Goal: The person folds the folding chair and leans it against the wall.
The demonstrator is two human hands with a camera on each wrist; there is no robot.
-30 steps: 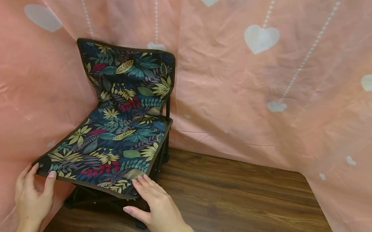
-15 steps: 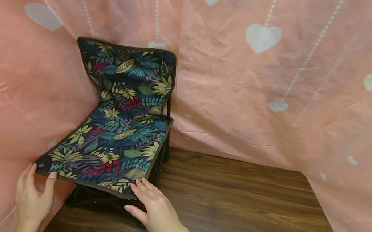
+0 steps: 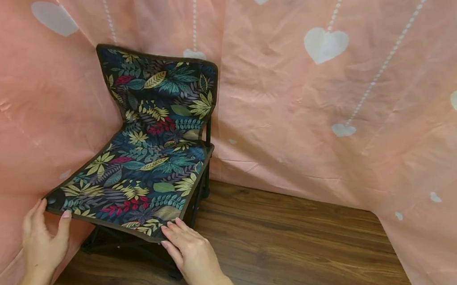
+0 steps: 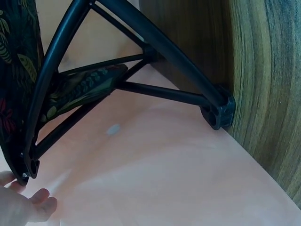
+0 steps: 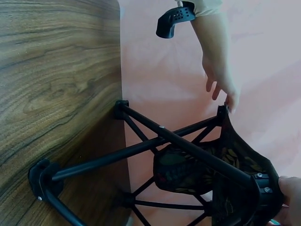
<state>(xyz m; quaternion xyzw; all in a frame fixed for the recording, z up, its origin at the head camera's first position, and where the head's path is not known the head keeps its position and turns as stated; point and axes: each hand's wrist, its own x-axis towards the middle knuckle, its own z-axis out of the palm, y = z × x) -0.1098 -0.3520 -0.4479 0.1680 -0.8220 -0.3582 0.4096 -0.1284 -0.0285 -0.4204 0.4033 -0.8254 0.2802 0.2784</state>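
A small folding chair (image 3: 143,153) with dark leaf-print fabric stands open and upright, its backrest toward the corner. My left hand (image 3: 43,244) holds the front left corner of the seat, thumb at the front edge and fingers at the side. My right hand (image 3: 199,258) pinches the front right corner, fingertips on top and thumb at the front edge. Black crossed frame tubes (image 4: 169,94) show under the seat in the left wrist view. The right wrist view shows the left hand (image 5: 218,68) at the far corner.
A pink cloth (image 3: 288,102) with white hearts hangs behind and at both sides, close along the chair's left side. The brown wood-grain floor (image 3: 304,256) stretches to the chair's right.
My right thumb has moved up from below to the front edge of the seat, and the right fingers have shifted slightly. My left hand stays at its corner. The chair stands in place.
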